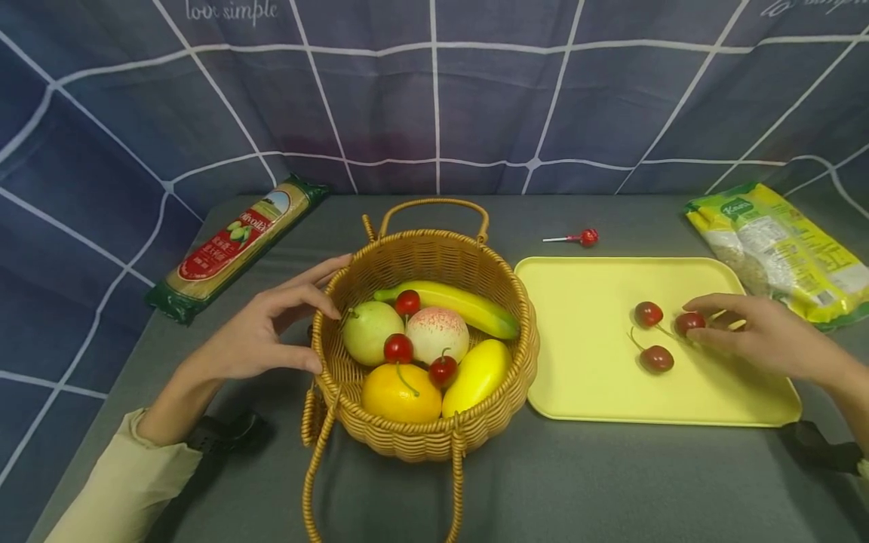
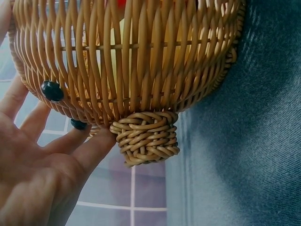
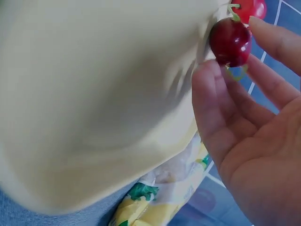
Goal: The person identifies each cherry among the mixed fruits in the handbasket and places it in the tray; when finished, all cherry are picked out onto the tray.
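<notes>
My left hand (image 1: 265, 328) touches the left side of a round wicker basket (image 1: 532, 343), its fingers loosely spread along the rim and wall. In the basket lie a green pear (image 1: 372, 333), a peach (image 1: 437, 335), a banana (image 1: 468, 308), an orange (image 1: 400, 396), a yellow mango-like fruit (image 1: 478, 377) and three red cherries (image 1: 397, 348). Over the pale yellow tray (image 1: 577, 377), my right hand (image 1: 767, 332) pinches a dark red cherry (image 3: 230, 42) between thumb and fingertips. Two more cherries (image 1: 656, 359) with green stems lie just left of it on the tray.
A pack of spaghetti (image 1: 237, 245) lies behind my left hand. A red lollipop (image 1: 588, 237) rests behind the tray, and a yellow-green bag (image 1: 781, 249) at its back right corner. One basket handle (image 1: 456, 483) hangs toward me. Blue checked cloth (image 1: 434, 98) hangs behind.
</notes>
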A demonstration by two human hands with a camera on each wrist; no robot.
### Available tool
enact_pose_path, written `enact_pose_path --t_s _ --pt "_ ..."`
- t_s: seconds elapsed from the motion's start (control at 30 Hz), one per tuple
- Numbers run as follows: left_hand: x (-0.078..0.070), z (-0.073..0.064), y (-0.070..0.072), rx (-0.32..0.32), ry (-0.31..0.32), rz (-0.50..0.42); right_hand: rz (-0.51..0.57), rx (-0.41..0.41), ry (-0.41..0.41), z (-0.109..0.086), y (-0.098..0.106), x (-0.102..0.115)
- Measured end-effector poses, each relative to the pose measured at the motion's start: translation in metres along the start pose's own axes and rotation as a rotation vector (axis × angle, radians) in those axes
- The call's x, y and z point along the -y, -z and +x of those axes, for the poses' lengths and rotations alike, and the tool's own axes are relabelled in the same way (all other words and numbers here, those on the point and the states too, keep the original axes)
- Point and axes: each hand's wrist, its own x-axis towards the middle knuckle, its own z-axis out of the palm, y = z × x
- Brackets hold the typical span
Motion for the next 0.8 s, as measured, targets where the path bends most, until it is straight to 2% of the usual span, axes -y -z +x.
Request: enact_pose_path --t_s 0.2,0.37,0.57,0.63,0.8 --pt "0.000 0.001 0.000 -0.002 -0.004 -0.002 -0.018 -0.126 0.041 0.002 0.001 0.009" --pt "0.001 0.000 0.000 -0.001 -0.001 -0.004 -0.005 -0.222 0.063 0.000 0.004 0.041" --pt "0.001 -0.001 0.000 -0.013 -0.011 -0.011 0.039 -0.309 0.225 -0.003 0.000 0.105" --pt "0.002 -0.001 0.000 -0.011 -0.013 -0.009 0.093 -0.301 0.278 -0.004 -0.002 0.125" --pt "0.003 0.000 0.001 -0.001 -0.023 -0.008 0.159 -0.307 0.485 -0.001 -0.007 0.166"
